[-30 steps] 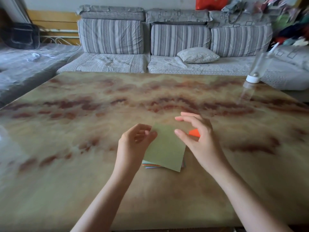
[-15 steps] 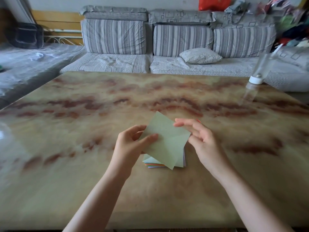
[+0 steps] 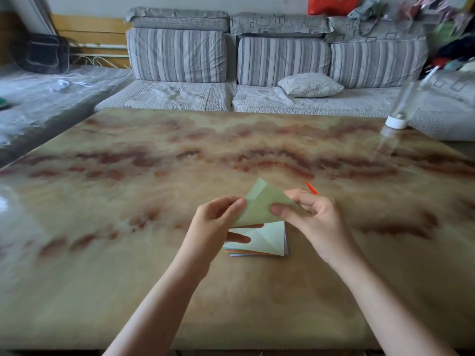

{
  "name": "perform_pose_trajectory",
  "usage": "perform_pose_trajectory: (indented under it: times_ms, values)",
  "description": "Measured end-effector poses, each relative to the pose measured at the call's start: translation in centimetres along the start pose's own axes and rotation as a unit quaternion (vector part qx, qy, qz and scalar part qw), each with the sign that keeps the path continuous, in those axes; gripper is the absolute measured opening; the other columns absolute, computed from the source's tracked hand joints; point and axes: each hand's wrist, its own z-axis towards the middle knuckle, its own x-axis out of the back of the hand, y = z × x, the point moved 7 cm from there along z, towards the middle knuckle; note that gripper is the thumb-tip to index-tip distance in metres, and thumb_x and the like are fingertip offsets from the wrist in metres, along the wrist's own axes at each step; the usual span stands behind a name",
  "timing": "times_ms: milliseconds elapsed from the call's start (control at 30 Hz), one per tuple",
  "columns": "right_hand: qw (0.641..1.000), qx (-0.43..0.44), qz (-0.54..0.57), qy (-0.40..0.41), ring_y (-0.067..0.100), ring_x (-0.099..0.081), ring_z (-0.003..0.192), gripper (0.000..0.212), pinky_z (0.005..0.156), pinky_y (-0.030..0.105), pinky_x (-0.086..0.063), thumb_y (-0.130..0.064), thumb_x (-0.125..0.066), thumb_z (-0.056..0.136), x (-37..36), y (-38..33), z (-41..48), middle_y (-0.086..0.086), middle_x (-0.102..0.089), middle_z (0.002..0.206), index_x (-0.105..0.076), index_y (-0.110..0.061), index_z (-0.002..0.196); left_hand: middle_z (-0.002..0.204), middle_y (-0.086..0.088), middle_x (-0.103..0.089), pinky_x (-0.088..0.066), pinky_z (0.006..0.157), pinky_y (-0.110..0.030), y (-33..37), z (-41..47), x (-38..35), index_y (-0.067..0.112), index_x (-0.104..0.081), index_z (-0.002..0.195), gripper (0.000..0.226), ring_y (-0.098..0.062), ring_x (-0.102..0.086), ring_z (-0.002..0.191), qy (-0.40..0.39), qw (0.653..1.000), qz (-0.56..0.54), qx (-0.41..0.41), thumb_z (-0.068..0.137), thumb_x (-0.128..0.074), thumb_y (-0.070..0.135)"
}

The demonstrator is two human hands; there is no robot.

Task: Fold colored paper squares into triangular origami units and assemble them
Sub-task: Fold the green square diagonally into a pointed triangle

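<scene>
Both forearms reach in over the marbled table, the left hand pinching the left edge of a pale green sheet between thumb and curled fingers, the right hand pinching its right side, thumb on top. The sheet is held just above the stack of coloured squares, long axis left to right, one corner pointing toward the table's far edge. Its right end is hidden by fingers, and an orange sliver beyond is too small to make out.

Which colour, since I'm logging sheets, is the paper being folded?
Pale green paper, clearest in head view.
</scene>
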Motion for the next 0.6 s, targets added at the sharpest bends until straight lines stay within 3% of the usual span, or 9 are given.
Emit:
perform_pose_trajectory:
  times_ms: [133, 233, 300, 400, 600]
  values:
    - [0.997, -0.044, 0.03, 0.051, 0.011, -0.061, 0.073, 0.011, 0.059, 0.024, -0.048, -0.01, -0.075, 0.075, 0.5, 0.7, 0.2, -0.001, -0.069, 0.078, -0.069, -0.017, 0.081, 0.084, -0.009, -0.072, -0.059, 0.061, -0.033, 0.1, -0.3, -0.5, 0.01, -0.071, 0.091, 0.031, -0.022, -0.072, 0.079, 0.007, 0.999, -0.038, 0.015, 0.094, -0.049, 0.032]
    - [0.996, -0.053, 0.037, 0.068, 0.009, -0.06, 0.067, 0.021, 0.051, 0.019, -0.043, -0.005, -0.075, 0.074, 0.8, 0.8, 0.3, 0.001, -0.068, 0.08, -0.064, -0.02, 0.082, 0.081, -0.005, -0.073, -0.059, 0.062, -0.032, 0.4, -0.4, -0.8, 0.012, -0.072, 0.091, 0.035, -0.017, -0.071, 0.078, -0.001, 1.0, -0.021, 0.01, 0.076, -0.062, 0.043]
    - [0.995, -0.054, 0.038, 0.075, 0.009, -0.058, 0.065, 0.024, 0.047, 0.017, -0.04, -0.003, -0.075, 0.074, 0.9, 0.8, 0.3, 0.007, -0.069, 0.083, -0.062, -0.019, 0.086, 0.083, -0.007, -0.075, -0.058, 0.062, -0.028, 0.5, -0.4, -0.9, 0.009, -0.069, 0.098, 0.034, -0.011, -0.07, 0.077, -0.004, 1.0, -0.011, 0.003, 0.073, -0.07, 0.032]
    - [0.992, -0.069, 0.057, 0.085, 0.007, -0.059, 0.061, 0.023, 0.043, 0.018, -0.04, -0.004, -0.075, 0.074, 1.1, 0.7, 0.1, 0.005, -0.07, 0.08, -0.062, -0.017, 0.087, 0.084, -0.005, -0.074, -0.057, 0.061, -0.025, 0.6, -0.4, -0.5, 0.008, -0.07, 0.097, 0.016, -0.007, -0.068, 0.075, 0.007, 1.0, -0.025, -0.006, 0.085, -0.066, 0.016]
    - [0.987, -0.102, 0.087, 0.084, 0.005, -0.061, 0.059, 0.012, 0.043, 0.017, -0.042, -0.006, -0.073, 0.074, 0.9, 0.8, -0.2, 0.001, -0.068, 0.071, -0.067, -0.014, 0.08, 0.081, -0.002, -0.074, -0.056, 0.061, -0.024, 0.6, -0.2, 0.0, 0.011, -0.072, 0.094, 0.013, -0.01, -0.067, 0.071, 0.019, 1.0, -0.019, -0.017, 0.089, -0.06, 0.008]
